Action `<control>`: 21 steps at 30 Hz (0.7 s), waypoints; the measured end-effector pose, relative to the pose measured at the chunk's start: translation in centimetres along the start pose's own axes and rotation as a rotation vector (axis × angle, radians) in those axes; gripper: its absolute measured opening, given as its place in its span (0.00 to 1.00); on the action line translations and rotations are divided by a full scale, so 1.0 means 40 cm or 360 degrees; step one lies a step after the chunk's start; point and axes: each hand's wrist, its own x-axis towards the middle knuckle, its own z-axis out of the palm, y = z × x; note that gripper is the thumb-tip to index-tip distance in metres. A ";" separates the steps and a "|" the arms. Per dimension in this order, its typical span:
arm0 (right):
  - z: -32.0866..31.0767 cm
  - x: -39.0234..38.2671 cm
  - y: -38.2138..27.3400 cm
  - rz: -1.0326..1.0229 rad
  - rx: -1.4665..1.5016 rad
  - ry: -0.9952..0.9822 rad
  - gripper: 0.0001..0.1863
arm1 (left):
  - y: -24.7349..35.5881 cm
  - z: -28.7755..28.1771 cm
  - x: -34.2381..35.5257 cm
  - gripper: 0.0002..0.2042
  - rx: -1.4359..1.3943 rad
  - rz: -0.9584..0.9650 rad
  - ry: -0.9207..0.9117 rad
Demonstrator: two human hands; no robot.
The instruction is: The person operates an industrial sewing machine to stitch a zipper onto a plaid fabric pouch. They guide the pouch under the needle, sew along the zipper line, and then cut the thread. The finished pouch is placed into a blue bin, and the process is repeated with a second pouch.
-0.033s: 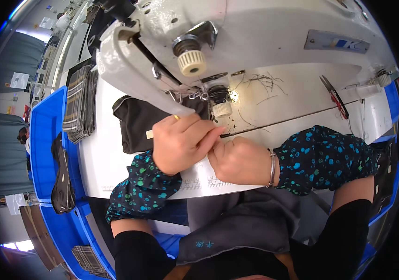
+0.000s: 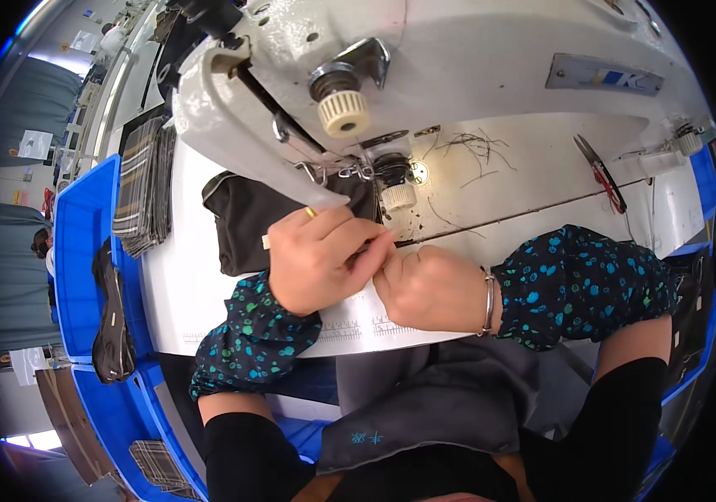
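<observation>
My left hand (image 2: 316,261) is closed, thumb and forefinger drawn together in front of the sewing machine's needle area (image 2: 396,180). Against its fingertips rests my right hand (image 2: 429,289), also closed with fingers curled under. What the two pinch between them is hidden or too small to make out. Beyond and left of my left hand, a folded dark brown cloth piece (image 2: 245,222) lies on the white table, running beneath the machine head (image 2: 266,134). A small pale tab (image 2: 266,242) shows at the cloth, beside my left hand.
Red-handled thread snips (image 2: 602,177) lie on the machine bed at right. Loose dark threads (image 2: 479,151) are scattered behind the needle area. A stack of plaid cloth pieces (image 2: 142,188) stands at the table's left, beside blue bins (image 2: 78,276). Dark cloth (image 2: 109,314) hangs over a bin.
My left hand has shifted slightly left, its thumb and forefinger still together. My right hand, the cloth and the machine look the same.
</observation>
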 end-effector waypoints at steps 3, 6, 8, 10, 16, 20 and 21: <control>0.012 -0.003 0.000 0.0027 -0.0042 0.0093 0.21 | -0.003 -0.031 -0.015 0.11 0.0007 -0.0118 -0.0213; 0.011 -0.002 0.005 -0.0018 -0.0037 0.0025 0.23 | -0.006 -0.046 -0.032 0.17 0.0110 -0.0226 -0.0406; 0.007 0.000 0.007 -0.0049 -0.0056 -0.0005 0.23 | -0.007 -0.040 -0.046 0.19 0.0211 -0.0222 -0.0446; 0.006 0.003 0.009 -0.0043 -0.0077 0.0027 0.23 | -0.013 -0.027 -0.052 0.19 0.0347 -0.0097 -0.0397; -0.001 0.007 0.011 -0.0052 -0.0157 -0.0021 0.23 | -0.023 -0.026 -0.048 0.17 0.0463 0.0006 -0.0321; -0.008 0.007 0.017 -0.0103 -0.0168 -0.0061 0.23 | -0.040 -0.018 -0.042 0.15 0.0350 -0.0057 -0.0332; -0.007 0.005 0.016 -0.0106 -0.0169 -0.0063 0.22 | -0.048 -0.007 -0.047 0.14 0.0282 -0.0060 -0.0326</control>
